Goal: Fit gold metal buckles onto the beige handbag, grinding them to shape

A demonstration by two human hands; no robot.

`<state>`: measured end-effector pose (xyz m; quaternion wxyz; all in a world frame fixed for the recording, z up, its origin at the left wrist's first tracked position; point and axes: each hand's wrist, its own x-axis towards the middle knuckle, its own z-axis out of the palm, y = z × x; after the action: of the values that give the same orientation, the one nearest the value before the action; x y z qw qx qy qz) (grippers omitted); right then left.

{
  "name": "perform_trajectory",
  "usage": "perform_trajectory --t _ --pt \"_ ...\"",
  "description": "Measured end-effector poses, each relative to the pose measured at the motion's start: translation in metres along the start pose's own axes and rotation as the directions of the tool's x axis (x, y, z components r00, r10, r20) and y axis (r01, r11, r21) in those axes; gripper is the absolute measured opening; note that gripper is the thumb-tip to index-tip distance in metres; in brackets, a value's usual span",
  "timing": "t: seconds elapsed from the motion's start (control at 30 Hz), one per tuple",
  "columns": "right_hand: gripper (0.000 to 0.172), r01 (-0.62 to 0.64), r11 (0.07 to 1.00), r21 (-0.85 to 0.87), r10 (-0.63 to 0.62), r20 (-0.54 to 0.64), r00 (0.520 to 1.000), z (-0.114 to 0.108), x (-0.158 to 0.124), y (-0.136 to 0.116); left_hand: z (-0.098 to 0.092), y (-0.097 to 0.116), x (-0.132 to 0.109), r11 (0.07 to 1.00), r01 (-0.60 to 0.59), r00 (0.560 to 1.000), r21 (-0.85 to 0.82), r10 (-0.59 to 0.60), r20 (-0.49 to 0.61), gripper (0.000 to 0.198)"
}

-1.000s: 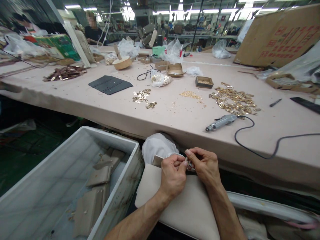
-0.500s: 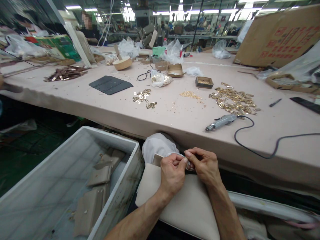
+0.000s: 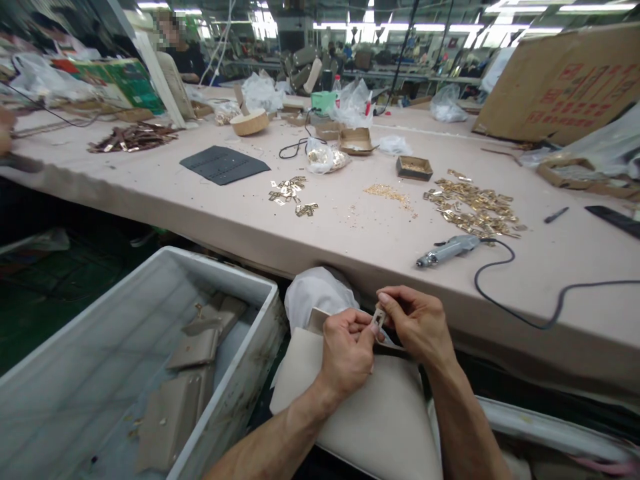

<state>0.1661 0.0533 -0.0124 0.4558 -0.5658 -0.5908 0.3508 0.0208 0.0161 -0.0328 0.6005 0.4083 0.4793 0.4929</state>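
A cream leather-like bag [image 3: 383, 413] lies across my lap below the table edge. Over its upper end my left hand [image 3: 347, 347] is closed, thumb and fingers pinching the lower end of a small tab with a rectangular slot [image 3: 379, 318]. My right hand [image 3: 419, 325] pinches the same tab at its top, fingertips bent around it. Whether the tab is joined to the bag is hidden behind my fingers. A beige flap [image 3: 317, 320] sticks up beside my left hand, in front of a white cloth-like bundle [image 3: 320, 293].
A grey electric screwdriver [image 3: 447, 251] with a cable lies near the table's edge, close to gold metal plates [image 3: 475, 203]. More plates [image 3: 287, 192] and tiny gold pieces [image 3: 390, 195] lie further left. At left stands a white bin [image 3: 250, 347] holding taupe bags [image 3: 170, 420].
My right hand has risen slightly and shifted right. The slotted tab now shows upright between my fingertips. The view has tilted a little.
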Motion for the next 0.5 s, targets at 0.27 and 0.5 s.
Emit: perform_trajectory --t 0.27,0.5 --pt "0.022 0.479 0.789 -0.384 -0.386 0.297 0.873 0.046 0.130 -0.064 -0.001 -0.003 0.001 1.000 -0.001 0.999 0.013 0.002 -0.034 0.013" --pt "0.050 0.550 0.478 -0.685 -0.148 0.554 0.819 0.143 0.244 -0.072 -0.006 -0.001 0.002 1.000 -0.005 0.999 0.005 0.005 -0.054 0.004"
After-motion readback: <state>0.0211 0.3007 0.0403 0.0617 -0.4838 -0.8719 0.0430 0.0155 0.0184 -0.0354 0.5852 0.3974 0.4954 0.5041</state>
